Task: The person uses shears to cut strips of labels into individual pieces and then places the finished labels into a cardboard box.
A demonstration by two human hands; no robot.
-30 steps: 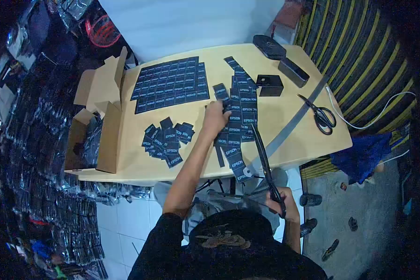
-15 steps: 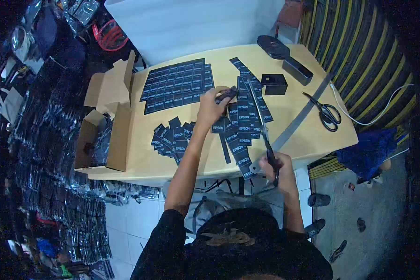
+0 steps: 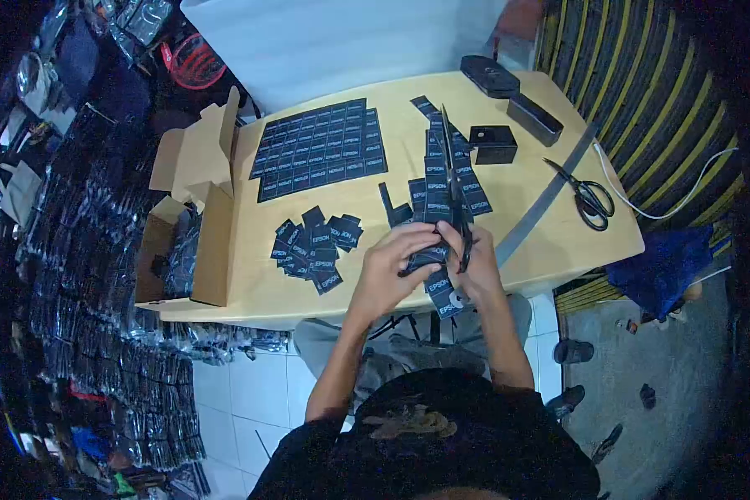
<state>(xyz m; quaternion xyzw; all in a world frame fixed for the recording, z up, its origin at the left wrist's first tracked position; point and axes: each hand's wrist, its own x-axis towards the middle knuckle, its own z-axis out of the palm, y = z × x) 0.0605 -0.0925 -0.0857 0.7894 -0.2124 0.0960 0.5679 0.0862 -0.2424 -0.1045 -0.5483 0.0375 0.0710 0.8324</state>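
My right hand (image 3: 477, 260) is closed round the handles of long scissors (image 3: 449, 162), whose blades point away across the table. Close beside it, my left hand (image 3: 396, 268) pinches a black EPSON label (image 3: 430, 255) near the scissors' handles. Under and beyond both hands lie overlapping strips of EPSON labels (image 3: 436, 190), partly covered by the scissors. A loose heap of cut labels (image 3: 311, 247) lies to the left of my left hand. Larger uncut label sheets (image 3: 317, 150) rest farther back.
An open cardboard box (image 3: 212, 254) stands at the left. Toward the right are a second pair of scissors (image 3: 587, 198), a steel ruler (image 3: 546, 193), a small black box (image 3: 493, 145), a long black box (image 3: 534, 119) and a white cable (image 3: 675, 210). The table (image 3: 558, 242) has a rounded front edge.
My left hand has come back toward me from the far end of the strips, bringing the label to my right hand. The scissors have moved up and left, closer to it.
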